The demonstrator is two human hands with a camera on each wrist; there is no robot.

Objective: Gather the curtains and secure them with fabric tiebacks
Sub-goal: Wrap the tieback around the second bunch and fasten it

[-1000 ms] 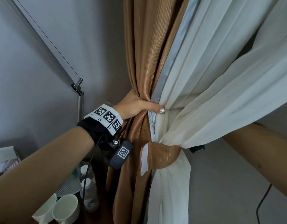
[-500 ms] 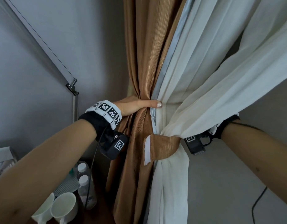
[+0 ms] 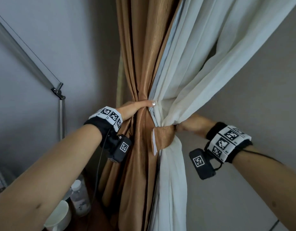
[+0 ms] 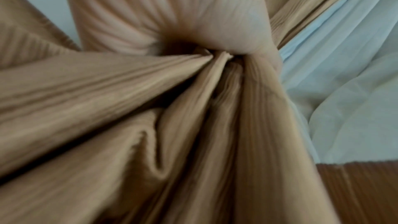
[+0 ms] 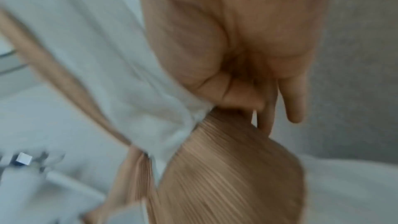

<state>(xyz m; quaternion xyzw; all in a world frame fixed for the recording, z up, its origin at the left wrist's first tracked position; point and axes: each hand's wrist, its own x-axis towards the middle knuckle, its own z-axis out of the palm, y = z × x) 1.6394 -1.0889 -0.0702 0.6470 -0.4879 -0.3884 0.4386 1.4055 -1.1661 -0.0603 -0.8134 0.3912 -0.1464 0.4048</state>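
Left hand (image 3: 134, 108) grips gathered ribbed tan curtain (image 3: 140, 64) and sheer white curtain (image 3: 194, 72); right hand (image 3: 189, 127) touches tan fabric tieback (image 3: 164, 137), grip unclear.

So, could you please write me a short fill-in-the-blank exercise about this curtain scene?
1. The left hand grips the gathered curtains just ___ the tieback.
2. The tieback matches the ___ curtain in colour.
3. The right hand reaches behind the ___ curtain.
4. Two ___ stand at lower left.

Missing words: above; brown; white; bottles
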